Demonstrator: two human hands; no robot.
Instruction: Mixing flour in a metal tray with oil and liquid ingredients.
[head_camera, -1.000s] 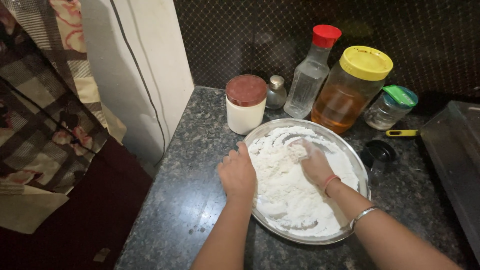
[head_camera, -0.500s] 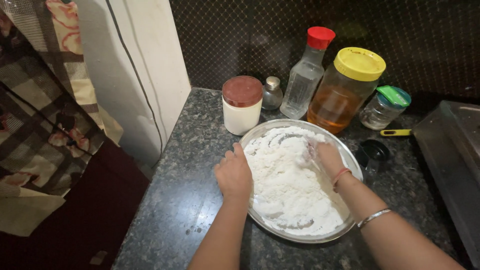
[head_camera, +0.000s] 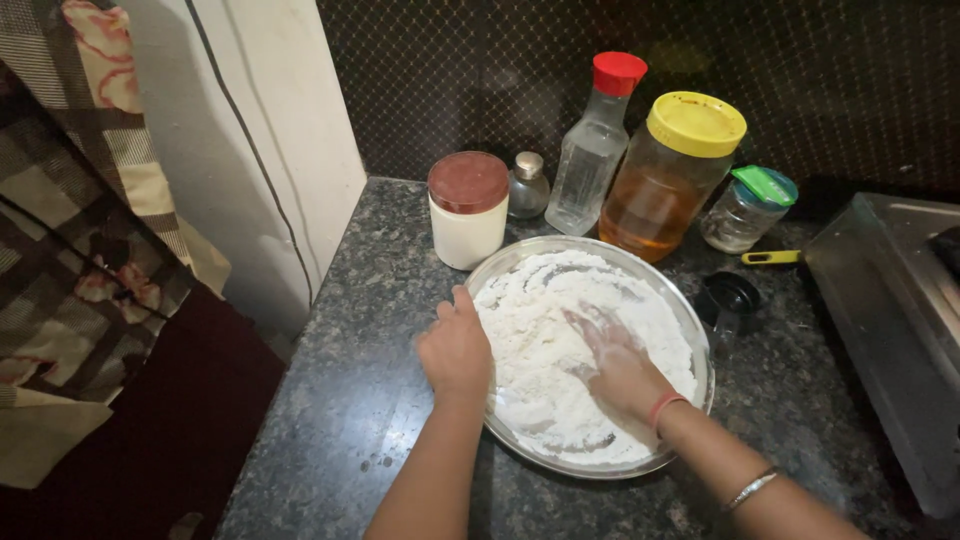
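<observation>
My left hand grips the near-left rim of the steel plate, fingers curled over the edge, holding it in place on the dark granite counter. My right hand lies flat in the flour, fingers spread and dusted white, palm pressed down into the heap. Risk, as I judge it: the plate is shallow and the flour sits high near the rim, so a hard sweep of the right hand could push flour over the far edge onto the counter. The plate could also skid on the smooth stone if the left hand's grip loosens. The jar of amber liquid with a yellow lid and the white jar with a brown lid stand just beside the plate's far rim; a shove that way could knock them. The flour looks dry, loose and white, clumped in soft ridges with finger furrows, thinner toward the near rim, where bare metal shows. It fills most of the plate, at the centre of the counter, directly in front of me.
</observation>
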